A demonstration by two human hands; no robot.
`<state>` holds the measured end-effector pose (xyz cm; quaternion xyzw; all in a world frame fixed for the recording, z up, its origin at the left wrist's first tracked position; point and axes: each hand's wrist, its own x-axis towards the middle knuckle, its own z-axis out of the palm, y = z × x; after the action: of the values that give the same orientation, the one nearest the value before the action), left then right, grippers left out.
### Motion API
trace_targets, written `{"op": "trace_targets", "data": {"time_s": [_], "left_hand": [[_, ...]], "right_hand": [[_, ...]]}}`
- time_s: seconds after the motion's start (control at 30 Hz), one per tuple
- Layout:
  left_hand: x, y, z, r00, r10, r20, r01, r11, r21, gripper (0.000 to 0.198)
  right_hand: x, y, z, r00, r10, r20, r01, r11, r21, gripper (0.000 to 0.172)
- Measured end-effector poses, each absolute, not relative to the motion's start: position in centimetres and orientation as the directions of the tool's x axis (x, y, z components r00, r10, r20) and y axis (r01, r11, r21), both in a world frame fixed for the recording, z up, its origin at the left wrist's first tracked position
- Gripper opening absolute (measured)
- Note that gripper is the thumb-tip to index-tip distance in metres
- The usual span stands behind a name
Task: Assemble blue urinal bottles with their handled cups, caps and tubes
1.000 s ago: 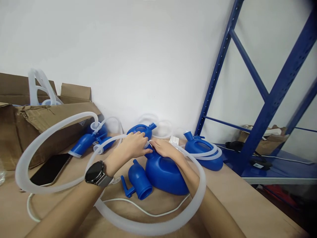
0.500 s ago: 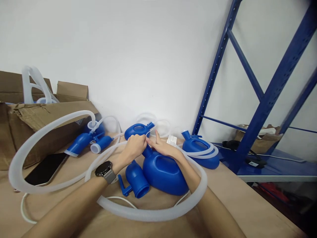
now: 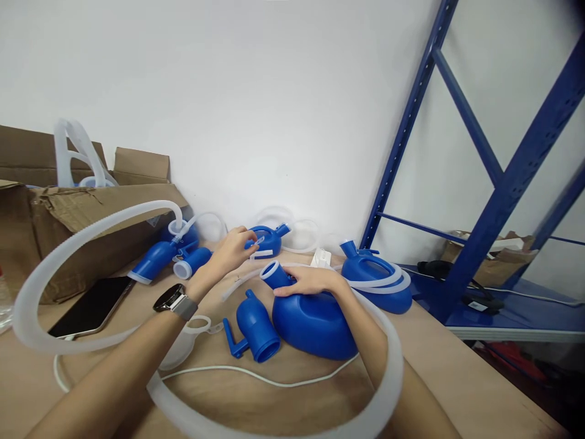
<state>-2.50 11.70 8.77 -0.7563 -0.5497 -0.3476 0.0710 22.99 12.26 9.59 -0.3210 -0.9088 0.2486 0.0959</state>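
Observation:
My right hand (image 3: 311, 281) is closed around the neck and handle area of a blue plastic urinal bottle (image 3: 315, 323), whose open white-rimmed mouth points up and left. My left hand (image 3: 232, 249) pinches a small translucent plastic piece (image 3: 259, 241) above the table, in front of another blue urinal bottle (image 3: 274, 244) by the wall. Just left of the held bottle lies a blue cup-shaped funnel (image 3: 256, 329) with a side arm. A translucent corrugated hose (image 3: 388, 384) loops round in front of my right forearm.
At the left stand an open cardboard box (image 3: 105, 210) and a dark phone (image 3: 94, 305). Blue funnels (image 3: 153, 262) with hoses lie beside them. A third blue bottle (image 3: 375, 280) sits at right near the blue metal rack (image 3: 475, 244). A white cable (image 3: 228, 368) crosses the table; a translucent lid (image 3: 178, 350) lies near my left wrist.
My left hand has moved up and left, off the bottle's neck, with the small translucent piece. My right hand now wraps the neck area, and the bottle's open mouth shows.

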Motion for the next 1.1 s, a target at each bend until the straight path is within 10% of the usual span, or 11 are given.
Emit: {"op": "trace_targets", "data": {"time_s": [0.23, 0.9, 1.1], "left_hand": [[-0.1, 7.9, 11.6, 0.577, 0.791, 0.203, 0.678, -0.602, 0.421, 0.036], [0.0, 8.4, 11.2, 0.687, 0.719, 0.106, 0.465, -0.548, 0.695, 0.045], [-1.5, 8.2, 11.2, 0.624, 0.753, 0.210, 0.366, -0.519, 0.772, 0.054]], "right_hand": [[22.9, 12.2, 9.9, -0.795, 0.599, -0.098, 0.557, 0.655, -0.511, 0.064], [22.2, 11.6, 10.3, -0.732, 0.678, -0.069, 0.655, 0.672, -0.345, 0.076], [22.8, 12.4, 10.0, -0.866, 0.499, -0.004, 0.466, 0.805, -0.367, 0.056]]}}
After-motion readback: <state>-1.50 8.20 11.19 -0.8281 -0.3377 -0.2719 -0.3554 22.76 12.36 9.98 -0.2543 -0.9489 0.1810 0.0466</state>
